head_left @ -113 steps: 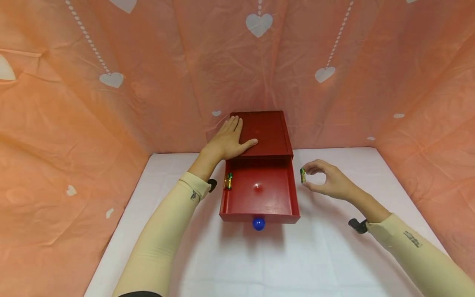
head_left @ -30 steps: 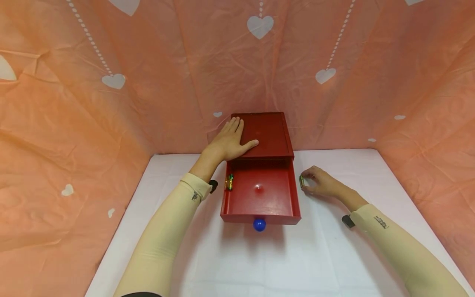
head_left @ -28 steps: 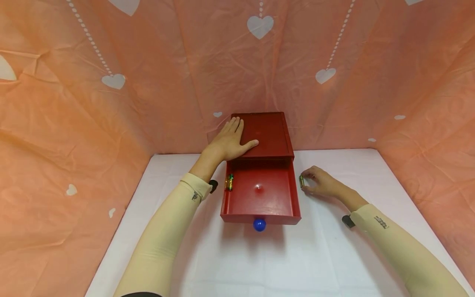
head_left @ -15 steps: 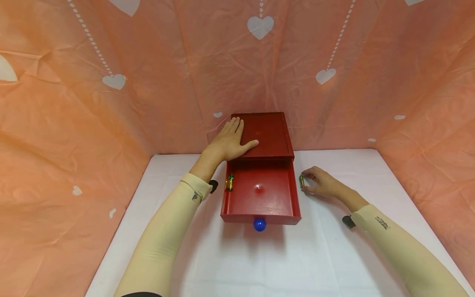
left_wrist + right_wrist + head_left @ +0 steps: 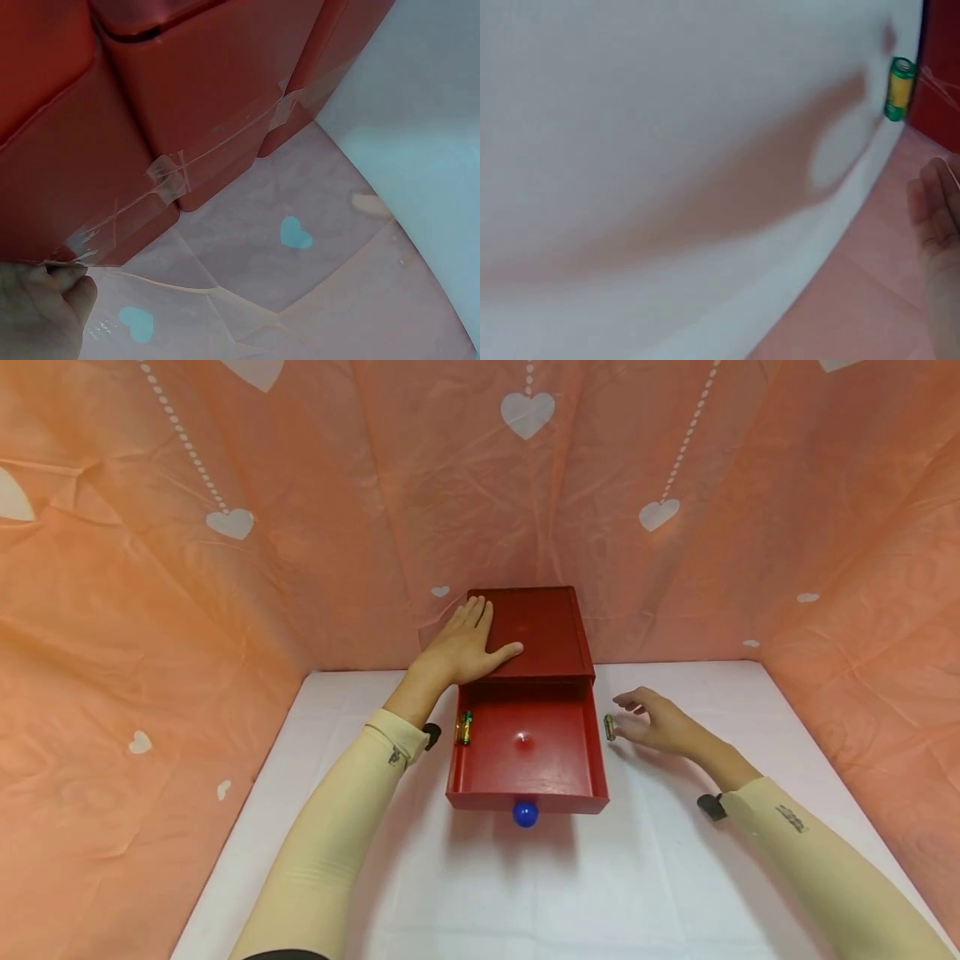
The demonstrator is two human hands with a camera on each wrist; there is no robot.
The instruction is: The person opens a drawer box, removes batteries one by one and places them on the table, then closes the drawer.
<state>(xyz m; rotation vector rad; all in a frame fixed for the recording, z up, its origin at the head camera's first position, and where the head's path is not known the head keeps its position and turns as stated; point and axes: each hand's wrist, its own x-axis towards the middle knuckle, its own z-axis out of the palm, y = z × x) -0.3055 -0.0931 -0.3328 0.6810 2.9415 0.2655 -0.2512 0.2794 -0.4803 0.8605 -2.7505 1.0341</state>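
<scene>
My left hand [image 5: 461, 647] lies flat with spread fingers on top of a red drawer box [image 5: 540, 631]. Its drawer [image 5: 555, 768] is pulled out, with a blue ball knob [image 5: 525, 814] on the front. Inside, along the left wall, lies a green and gold battery [image 5: 467, 728]. Another battery [image 5: 609, 727] is on the white cloth just right of the drawer; the right wrist view shows this green and yellow battery [image 5: 899, 90] close to the red wall. Beside it my right hand [image 5: 660, 722] has its fingers parted, bent loosely, holding nothing.
A white cloth [image 5: 675, 877] covers the table. Orange-pink fabric with white hearts [image 5: 528, 415] hangs behind and at both sides. In the left wrist view, clear tape [image 5: 169, 176] runs across the red box's side.
My right hand held the battery, lowered it to the cloth beside the drawer, then let go and drew back slightly up and right. The left hand stays on the box.
</scene>
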